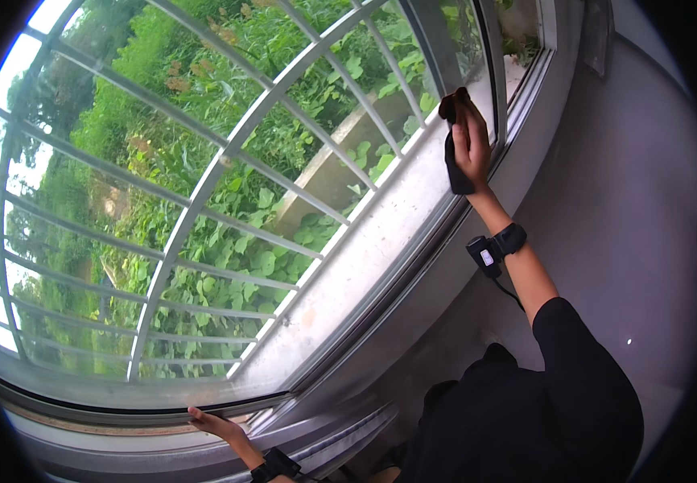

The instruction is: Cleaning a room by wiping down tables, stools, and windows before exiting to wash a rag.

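A dark cloth (458,166) is in my right hand (475,145), which reaches up beside the dark upright frame of a sliding window (436,45). Part of the cloth bunches above my fingers, and the rest hangs below along the palm. My left hand (214,424) is low on the left, its fingers against the black-edged sash frame (161,415). No object shows in that hand. Between the hands runs the metal window track (378,296), with a pale outer sill (348,241) beyond it.
White metal security bars (203,181) bow outward past the window, with green plants (246,241) and a concrete ledge (318,175) behind them. Striped grey fabric (336,438) hangs below the left corner. A pale wall (608,199) is to the right. Black wrist devices (496,247) with cables are strapped on both arms.
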